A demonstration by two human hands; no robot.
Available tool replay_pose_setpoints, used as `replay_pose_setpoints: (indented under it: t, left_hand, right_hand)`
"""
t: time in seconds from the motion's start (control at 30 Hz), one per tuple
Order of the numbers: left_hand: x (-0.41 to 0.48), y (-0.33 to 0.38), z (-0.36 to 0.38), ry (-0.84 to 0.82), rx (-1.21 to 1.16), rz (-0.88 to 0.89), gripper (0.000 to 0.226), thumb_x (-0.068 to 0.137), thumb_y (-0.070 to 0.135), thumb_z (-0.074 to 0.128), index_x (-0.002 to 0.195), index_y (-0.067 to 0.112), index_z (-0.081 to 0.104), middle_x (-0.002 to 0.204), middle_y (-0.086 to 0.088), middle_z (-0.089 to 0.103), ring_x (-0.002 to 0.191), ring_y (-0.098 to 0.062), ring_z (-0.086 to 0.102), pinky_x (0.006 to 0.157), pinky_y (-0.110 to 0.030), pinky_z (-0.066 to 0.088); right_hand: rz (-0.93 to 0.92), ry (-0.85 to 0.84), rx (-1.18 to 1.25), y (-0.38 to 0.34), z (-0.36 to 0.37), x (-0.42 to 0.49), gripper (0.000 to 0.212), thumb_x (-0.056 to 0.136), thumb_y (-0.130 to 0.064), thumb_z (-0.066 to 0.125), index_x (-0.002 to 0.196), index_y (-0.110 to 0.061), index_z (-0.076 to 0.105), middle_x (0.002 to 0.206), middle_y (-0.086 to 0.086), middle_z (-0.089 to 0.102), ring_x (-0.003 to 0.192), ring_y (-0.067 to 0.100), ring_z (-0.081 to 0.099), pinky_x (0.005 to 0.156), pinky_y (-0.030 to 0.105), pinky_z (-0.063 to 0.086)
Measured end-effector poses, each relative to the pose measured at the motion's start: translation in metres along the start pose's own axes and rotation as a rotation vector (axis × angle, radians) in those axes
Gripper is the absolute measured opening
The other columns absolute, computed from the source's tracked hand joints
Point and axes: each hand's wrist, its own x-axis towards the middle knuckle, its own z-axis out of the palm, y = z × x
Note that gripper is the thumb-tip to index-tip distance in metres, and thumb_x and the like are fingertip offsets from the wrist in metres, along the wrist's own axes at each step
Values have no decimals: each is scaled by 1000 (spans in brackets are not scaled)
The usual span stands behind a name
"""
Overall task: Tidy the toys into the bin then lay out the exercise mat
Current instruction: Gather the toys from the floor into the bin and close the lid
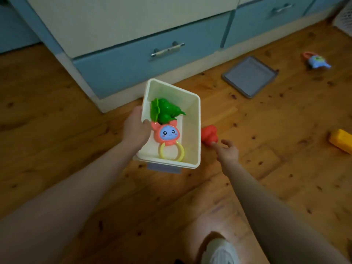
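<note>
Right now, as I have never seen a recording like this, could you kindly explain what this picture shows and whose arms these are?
There is no machine here: a person wears a camera on the head, so this single picture looks down along their own two bare arms. The left hand grips the side wall of a cream bin, which holds a green toy and a pink rattle with a yellow ring. The right hand, fingers relaxed, reaches to a red toy on the wooden floor and does not grip it yet. Further off on the floor lie a grey tray, a blue toy and a yellow block, in front of blue drawers.
</note>
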Motion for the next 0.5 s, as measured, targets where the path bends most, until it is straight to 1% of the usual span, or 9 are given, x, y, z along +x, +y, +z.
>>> replay_pose_setpoints:
  t: [0.03,0.1,0.17,0.23,0.3,0.37,0.43,0.5]
  left_hand:
    - [2,-1,4,25,7,-8,38,87,0,43,124,8,49,124,-14,57,106,-24,52,77,-21,33]
    - [7,-1,10,75,5,-33,39,87,0,43,124,9,49,124,-13,57,100,-17,49,72,-16,29]
    - [10,-1,14,115,8,-41,40,87,0,43,125,9,48,124,-13,57,100,-19,49,64,-11,26]
    - [12,1,18,139,7,-40,39,86,0,45,124,8,48,123,-14,57,95,-17,47,61,-11,24]
    - [13,3,20,140,21,-38,39,86,1,45,124,8,48,121,-14,57,92,-13,42,60,-12,24]
    - [13,5,22,144,56,-47,38,87,2,44,124,10,48,121,-13,57,94,-15,44,61,-13,25]
    - [9,8,23,151,88,-57,36,87,3,43,123,10,49,120,-13,58,101,-21,51,68,-18,28]
    - [8,12,24,147,124,-42,35,87,3,43,121,9,49,119,-14,59,107,-28,53,70,-22,29]
  right_hand:
    - [-44,-25,-49,-1,5,8,58,78,-22,72,130,-9,48,112,17,58,97,26,56,83,33,45]
    - [-122,-84,-127,-5,18,26,73,75,-21,75,137,-10,39,129,17,53,114,31,54,95,35,44]
    - [-140,-127,-183,-7,29,40,85,70,-22,79,140,-10,33,135,17,48,121,33,49,103,42,41]
    - [-158,-180,-232,-7,37,49,90,66,-23,82,140,-8,32,136,17,47,122,33,48,104,44,40]
    - [-182,-201,-225,-7,43,54,87,64,-21,83,137,-6,37,133,17,51,120,32,50,103,43,41]
    - [-152,-165,-141,-8,42,55,79,66,-24,82,132,-5,44,128,17,55,115,30,54,100,41,43]
    - [-58,-104,30,-14,35,53,70,68,-31,80,125,-4,50,120,13,59,108,28,56,95,36,45]
    - [12,-103,215,-26,28,44,65,70,-35,77,122,-6,52,109,7,57,97,22,55,88,31,42]
